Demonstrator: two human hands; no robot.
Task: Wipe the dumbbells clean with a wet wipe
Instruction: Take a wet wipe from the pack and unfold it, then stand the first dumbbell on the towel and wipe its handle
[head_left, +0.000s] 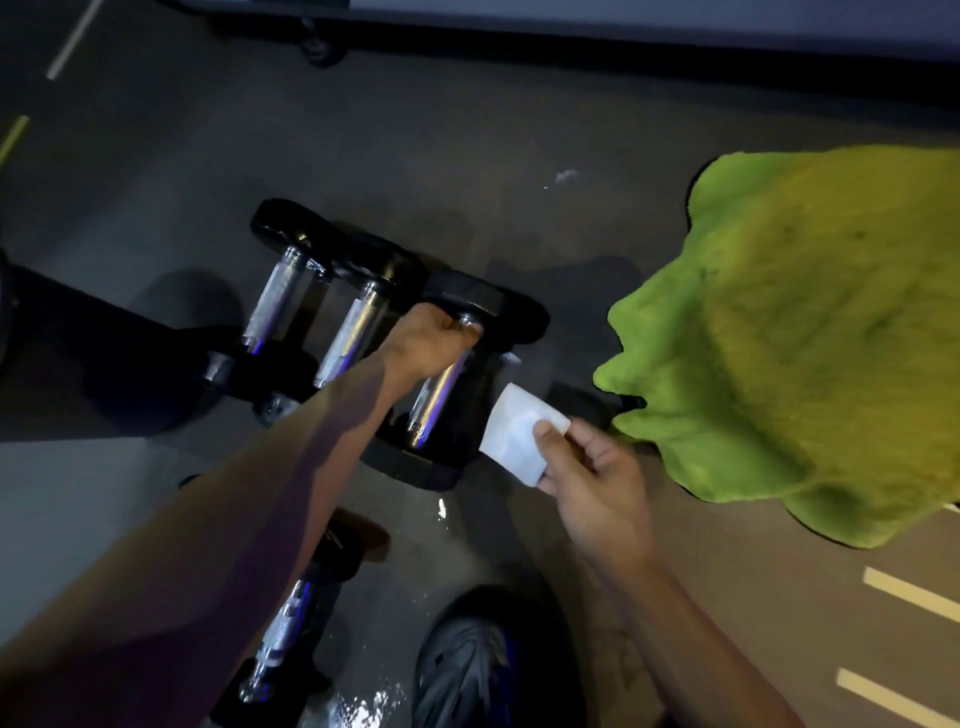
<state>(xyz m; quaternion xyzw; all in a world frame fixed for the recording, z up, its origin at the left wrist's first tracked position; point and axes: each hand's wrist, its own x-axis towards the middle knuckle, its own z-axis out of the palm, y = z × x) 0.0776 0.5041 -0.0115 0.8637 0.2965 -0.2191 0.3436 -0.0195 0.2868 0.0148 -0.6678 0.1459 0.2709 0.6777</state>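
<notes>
Three dumbbells lie side by side on the dark floor (467, 156), chrome handles running from lower left to upper right. The left hand (434, 340) grasps the handle of the rightmost dumbbell (441, 400), hiding its upper part. The right hand (587, 467) pinches a folded white wet wipe (514, 434) just beside that dumbbell's near head. A fourth dumbbell (283, 639) is partly hidden under the left forearm.

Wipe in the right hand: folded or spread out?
Folded. The wipe shows as a small flat rectangle with straight edges, pinched at one corner by the right hand beside the dumbbell that the left hand grips.
</notes>
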